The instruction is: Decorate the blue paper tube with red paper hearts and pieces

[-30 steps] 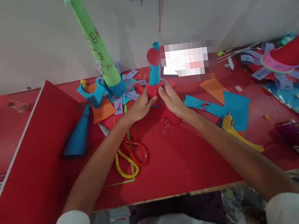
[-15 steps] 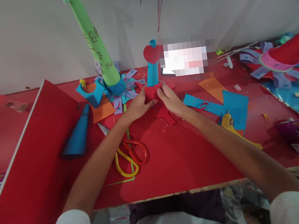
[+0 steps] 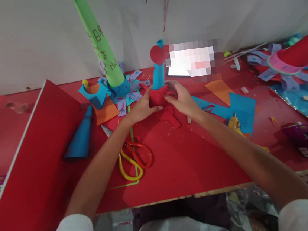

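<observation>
A big red sheet [image 3: 33, 160] leans at the far left of the red table [image 3: 188, 163], with a blue cone [image 3: 80, 135] lying just beside it; the scissors [image 3: 133, 159] with yellow and red handles lie near the left forearm; behind them a tall green tube [image 3: 100, 47] stands tilted; the left hand [image 3: 142, 109] and the right hand [image 3: 181, 99] both pinch the red paper collar [image 3: 158, 96] at the foot of the upright blue tube [image 3: 158, 73], in the middle of the table near the wall; a yellow glue gun [image 3: 235, 124] rests on blue paper [image 3: 240, 108] at the right.
</observation>
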A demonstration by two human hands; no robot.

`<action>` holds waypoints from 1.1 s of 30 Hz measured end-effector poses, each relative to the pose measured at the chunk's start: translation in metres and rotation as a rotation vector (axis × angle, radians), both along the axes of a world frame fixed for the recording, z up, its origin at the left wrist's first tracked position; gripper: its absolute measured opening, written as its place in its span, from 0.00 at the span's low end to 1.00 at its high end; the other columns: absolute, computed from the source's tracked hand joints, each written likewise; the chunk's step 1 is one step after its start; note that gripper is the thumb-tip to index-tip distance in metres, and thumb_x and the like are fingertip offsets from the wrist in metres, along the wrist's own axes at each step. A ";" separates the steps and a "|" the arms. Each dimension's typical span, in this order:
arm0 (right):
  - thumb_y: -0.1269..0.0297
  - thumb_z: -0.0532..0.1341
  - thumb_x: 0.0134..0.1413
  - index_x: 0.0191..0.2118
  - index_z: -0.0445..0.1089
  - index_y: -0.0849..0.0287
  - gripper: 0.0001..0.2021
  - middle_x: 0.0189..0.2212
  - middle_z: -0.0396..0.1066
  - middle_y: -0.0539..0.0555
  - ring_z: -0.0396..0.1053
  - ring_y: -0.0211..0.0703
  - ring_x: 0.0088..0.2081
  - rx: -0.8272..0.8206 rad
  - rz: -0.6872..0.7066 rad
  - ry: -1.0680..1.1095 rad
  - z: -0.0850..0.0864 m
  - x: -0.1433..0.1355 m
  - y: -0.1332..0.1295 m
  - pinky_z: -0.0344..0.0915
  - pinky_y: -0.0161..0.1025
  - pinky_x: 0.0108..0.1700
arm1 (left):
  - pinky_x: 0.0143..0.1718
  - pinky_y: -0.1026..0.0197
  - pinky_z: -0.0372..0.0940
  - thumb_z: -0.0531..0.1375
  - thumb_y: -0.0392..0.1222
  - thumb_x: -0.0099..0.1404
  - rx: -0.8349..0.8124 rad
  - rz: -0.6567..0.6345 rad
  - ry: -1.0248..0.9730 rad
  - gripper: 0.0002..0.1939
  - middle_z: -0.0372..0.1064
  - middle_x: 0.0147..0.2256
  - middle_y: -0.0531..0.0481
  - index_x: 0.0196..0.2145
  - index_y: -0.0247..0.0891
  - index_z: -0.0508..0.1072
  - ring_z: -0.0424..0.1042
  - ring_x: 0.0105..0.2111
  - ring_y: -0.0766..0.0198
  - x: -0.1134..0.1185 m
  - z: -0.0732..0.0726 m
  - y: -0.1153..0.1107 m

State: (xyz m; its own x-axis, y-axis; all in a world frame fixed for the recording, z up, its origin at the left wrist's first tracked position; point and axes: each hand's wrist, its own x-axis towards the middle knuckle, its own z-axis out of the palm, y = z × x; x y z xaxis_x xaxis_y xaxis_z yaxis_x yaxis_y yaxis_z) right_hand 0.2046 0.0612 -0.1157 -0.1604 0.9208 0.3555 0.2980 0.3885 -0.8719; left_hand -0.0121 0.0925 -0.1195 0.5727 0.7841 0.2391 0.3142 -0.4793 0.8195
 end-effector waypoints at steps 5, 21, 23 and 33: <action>0.63 0.60 0.64 0.60 0.69 0.47 0.19 0.57 0.75 0.57 0.74 0.51 0.59 -0.015 -0.108 -0.004 0.016 0.011 -0.008 0.72 0.55 0.63 | 0.73 0.41 0.60 0.71 0.56 0.60 -0.005 0.028 -0.102 0.44 0.66 0.68 0.39 0.70 0.44 0.63 0.68 0.67 0.47 0.002 0.001 0.004; 0.49 0.62 0.68 0.60 0.72 0.53 0.22 0.31 0.77 0.59 0.77 0.60 0.36 -0.120 -0.378 -0.753 0.038 0.051 -0.074 0.70 0.54 0.41 | 0.63 0.44 0.69 0.67 0.60 0.66 0.001 0.127 -0.091 0.34 0.73 0.60 0.37 0.61 0.39 0.66 0.75 0.59 0.47 0.008 0.003 0.001; 0.51 0.60 0.68 0.67 0.67 0.56 0.27 0.33 0.79 0.62 0.77 0.62 0.36 -0.157 -0.340 -0.897 0.029 0.042 -0.077 0.71 0.55 0.41 | 0.66 0.42 0.66 0.66 0.62 0.67 -0.009 0.122 -0.094 0.36 0.70 0.63 0.37 0.64 0.41 0.63 0.72 0.63 0.47 0.010 0.003 -0.003; 0.67 0.57 0.63 0.76 0.59 0.55 0.35 0.33 0.80 0.59 0.77 0.56 0.33 -0.145 -0.274 -0.945 0.021 0.035 -0.081 0.71 0.49 0.38 | 0.69 0.42 0.64 0.61 0.71 0.68 -0.066 0.076 -0.135 0.40 0.69 0.64 0.34 0.63 0.39 0.63 0.69 0.65 0.45 0.014 -0.001 -0.014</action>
